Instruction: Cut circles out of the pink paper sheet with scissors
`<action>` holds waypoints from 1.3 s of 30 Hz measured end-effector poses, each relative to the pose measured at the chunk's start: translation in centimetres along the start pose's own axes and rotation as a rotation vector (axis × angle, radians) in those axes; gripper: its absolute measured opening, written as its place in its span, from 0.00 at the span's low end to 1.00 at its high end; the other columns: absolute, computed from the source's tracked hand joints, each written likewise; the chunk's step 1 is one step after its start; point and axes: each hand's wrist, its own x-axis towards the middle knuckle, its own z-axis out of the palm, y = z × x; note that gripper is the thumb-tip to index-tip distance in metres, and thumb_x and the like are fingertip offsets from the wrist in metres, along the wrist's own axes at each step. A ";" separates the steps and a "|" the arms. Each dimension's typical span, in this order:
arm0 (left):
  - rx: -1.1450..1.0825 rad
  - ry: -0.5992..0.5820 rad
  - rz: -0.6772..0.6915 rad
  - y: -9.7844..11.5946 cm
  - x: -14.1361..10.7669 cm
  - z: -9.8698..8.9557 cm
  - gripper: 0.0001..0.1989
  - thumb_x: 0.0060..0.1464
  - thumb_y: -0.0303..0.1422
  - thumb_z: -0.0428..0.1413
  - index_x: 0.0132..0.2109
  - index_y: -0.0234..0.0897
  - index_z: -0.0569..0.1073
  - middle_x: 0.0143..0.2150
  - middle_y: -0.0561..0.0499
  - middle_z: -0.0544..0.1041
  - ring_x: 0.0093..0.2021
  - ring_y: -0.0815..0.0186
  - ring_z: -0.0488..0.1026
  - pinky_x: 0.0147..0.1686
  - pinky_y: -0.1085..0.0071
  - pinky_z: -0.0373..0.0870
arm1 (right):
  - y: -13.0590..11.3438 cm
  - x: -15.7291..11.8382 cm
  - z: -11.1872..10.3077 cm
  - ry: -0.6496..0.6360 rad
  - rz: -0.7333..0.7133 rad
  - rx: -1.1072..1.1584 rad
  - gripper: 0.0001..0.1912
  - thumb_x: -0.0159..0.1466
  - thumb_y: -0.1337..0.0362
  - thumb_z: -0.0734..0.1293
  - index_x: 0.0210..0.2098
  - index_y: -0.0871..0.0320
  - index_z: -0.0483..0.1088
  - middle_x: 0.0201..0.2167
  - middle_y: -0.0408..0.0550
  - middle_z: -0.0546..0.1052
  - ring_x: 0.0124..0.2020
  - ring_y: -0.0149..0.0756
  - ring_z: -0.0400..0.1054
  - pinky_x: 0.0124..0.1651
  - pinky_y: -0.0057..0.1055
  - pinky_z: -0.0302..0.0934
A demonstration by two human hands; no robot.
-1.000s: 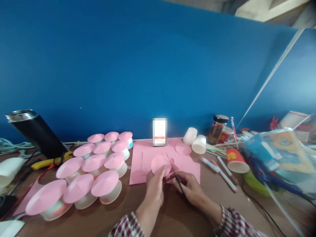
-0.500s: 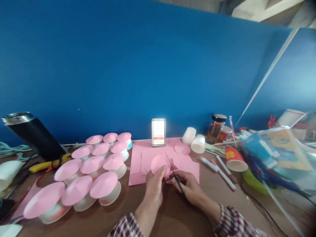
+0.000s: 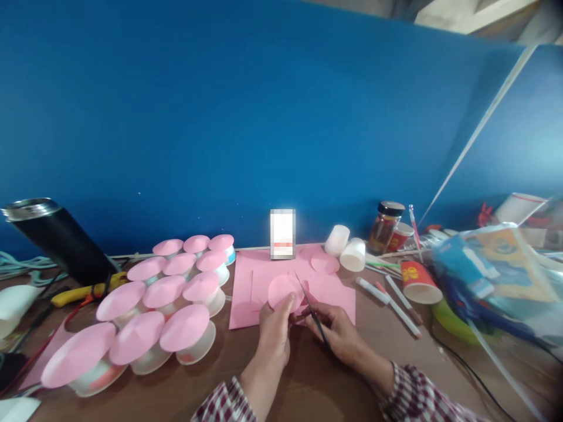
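Note:
My left hand (image 3: 276, 331) pinches a round pink paper disc (image 3: 281, 288) at its near edge, thumb on top. Closed around a pair of scissors (image 3: 313, 313), my right hand (image 3: 336, 331) sits just right of it. The dark blades point up and away, alongside the disc's right edge; whether they touch the paper I cannot tell. Beneath both lie pink paper sheets (image 3: 243, 299) on the brown table. A second pink disc (image 3: 325, 264) rests on the sheets farther back.
Several cups topped with pink paper cones (image 3: 185, 328) stand in rows at left. White cups (image 3: 352, 255), markers (image 3: 398, 310), a jar (image 3: 387, 225) and a red cup (image 3: 417, 282) are at right. A black flask (image 3: 61, 240) leans far left; a blue partition (image 3: 264, 117) stands behind.
Almost nothing differs. Both hands keep their places with the disc and the scissors, and the view has shifted very slightly.

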 end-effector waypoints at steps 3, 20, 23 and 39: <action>-0.002 0.016 -0.011 0.0 0.0 0.0 0.15 0.38 0.32 0.65 0.32 0.33 0.68 0.21 0.53 0.72 0.21 0.67 0.71 0.20 0.73 0.66 | 0.1 0.0 0.0 0.004 0.012 -0.048 0.17 0.61 0.55 0.67 0.43 0.60 0.75 0.27 0.46 0.77 0.25 0.32 0.67 0.28 0.25 0.62; -0.008 0.015 0.010 0.1 0.1 0.0 0.16 0.36 0.33 0.66 0.32 0.32 0.70 0.21 0.53 0.73 0.20 0.68 0.70 0.19 0.74 0.66 | 0.1 0.1 -0.1 0.035 0.007 -0.136 0.18 0.60 0.54 0.66 0.41 0.61 0.76 0.25 0.45 0.76 0.23 0.30 0.63 0.25 0.23 0.58; -0.006 0.017 0.020 -0.1 0.3 -0.1 0.15 0.36 0.33 0.66 0.29 0.32 0.69 0.19 0.53 0.71 0.19 0.69 0.69 0.18 0.74 0.65 | -0.1 0.1 -0.1 0.029 0.002 -0.145 0.17 0.60 0.55 0.66 0.41 0.61 0.76 0.24 0.44 0.74 0.21 0.29 0.60 0.23 0.22 0.55; 0.029 0.061 0.011 0.0 0.2 0.0 0.14 0.39 0.32 0.64 0.31 0.35 0.66 0.19 0.55 0.70 0.19 0.69 0.68 0.19 0.73 0.66 | 0.1 0.2 -0.2 0.059 0.022 -0.220 0.14 0.59 0.56 0.67 0.35 0.61 0.77 0.19 0.41 0.70 0.21 0.28 0.57 0.22 0.22 0.51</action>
